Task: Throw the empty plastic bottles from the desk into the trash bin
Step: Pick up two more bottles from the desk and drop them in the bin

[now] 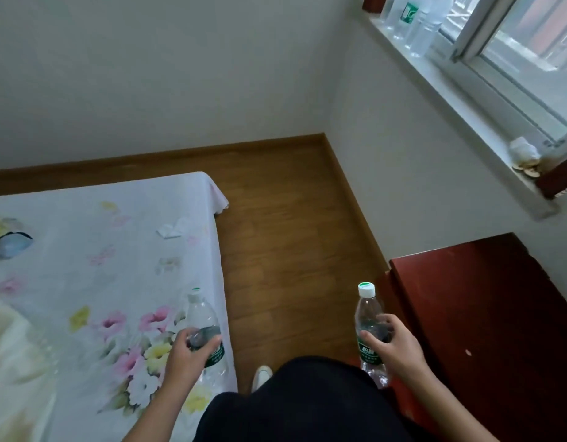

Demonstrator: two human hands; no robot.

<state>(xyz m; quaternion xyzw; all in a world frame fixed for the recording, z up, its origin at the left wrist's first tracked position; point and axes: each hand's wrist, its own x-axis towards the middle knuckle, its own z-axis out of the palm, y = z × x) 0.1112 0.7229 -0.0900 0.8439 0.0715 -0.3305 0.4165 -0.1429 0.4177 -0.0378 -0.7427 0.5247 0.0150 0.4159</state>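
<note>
A clear plastic bottle (203,330) is grasped by the left grip (189,352) over the floral bed's (84,266) edge; another bottle (369,327) is clasped by the right grip (391,344) beside the dark red surface (499,314). Bare wooden floor (285,250) lies open between.

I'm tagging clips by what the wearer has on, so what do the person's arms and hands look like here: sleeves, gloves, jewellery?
Both forearms are bare up to the bottom edge of the picture, with no sleeve in sight. The left hand and right hand wear no gloves, and no rings, watch or bracelets show. The only clothing visible is a dark, black-looking garment over the body between the arms.
</note>
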